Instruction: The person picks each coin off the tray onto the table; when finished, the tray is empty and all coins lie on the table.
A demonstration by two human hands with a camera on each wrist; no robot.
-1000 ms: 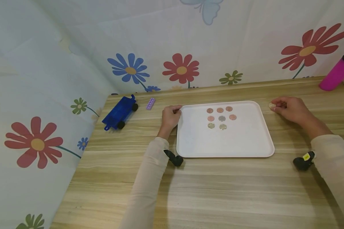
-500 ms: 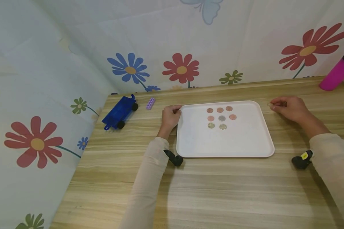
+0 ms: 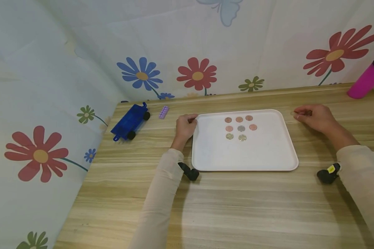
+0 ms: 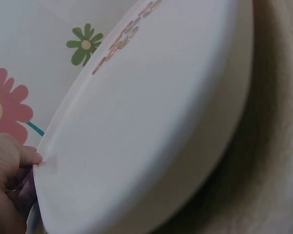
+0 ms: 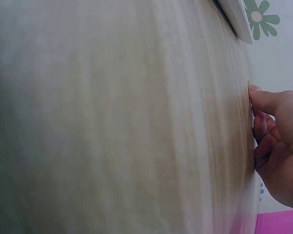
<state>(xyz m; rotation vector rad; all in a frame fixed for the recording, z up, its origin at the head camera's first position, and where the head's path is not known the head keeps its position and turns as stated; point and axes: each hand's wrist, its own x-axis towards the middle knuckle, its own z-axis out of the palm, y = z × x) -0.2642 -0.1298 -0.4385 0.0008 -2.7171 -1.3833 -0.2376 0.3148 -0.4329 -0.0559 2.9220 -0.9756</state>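
Note:
A white rectangular tray (image 3: 212, 155) lies on the table. My left hand (image 3: 184, 128) pinches its far left corner, and the left wrist view shows the thumb (image 4: 33, 157) over the rim. On the tray, several coins form rows: copper ones such as a coin (image 3: 239, 119) at the back, a silver coin (image 3: 241, 128) between two copper ones, and two gold-coloured coins, one of them a coin (image 3: 229, 136), in front. Right of the tray, my right hand (image 3: 316, 118) pinches a coin (image 3: 293, 113) close over the table; it shows as a thin edge (image 5: 249, 84) in the right wrist view.
A blue toy trailer (image 3: 131, 121) with black wheels stands at the back left, beside a small purple toy brick (image 3: 163, 112). At the far right is a pink bottle (image 3: 366, 81) with a black lid. A flower-printed cloth (image 3: 224, 62) hangs behind the wooden table (image 3: 237, 207).
Over the first half second, my right hand shifted slightly left and the coin in it turned from face-up toward edge-on. The left hand, tray and coins on it stay put.

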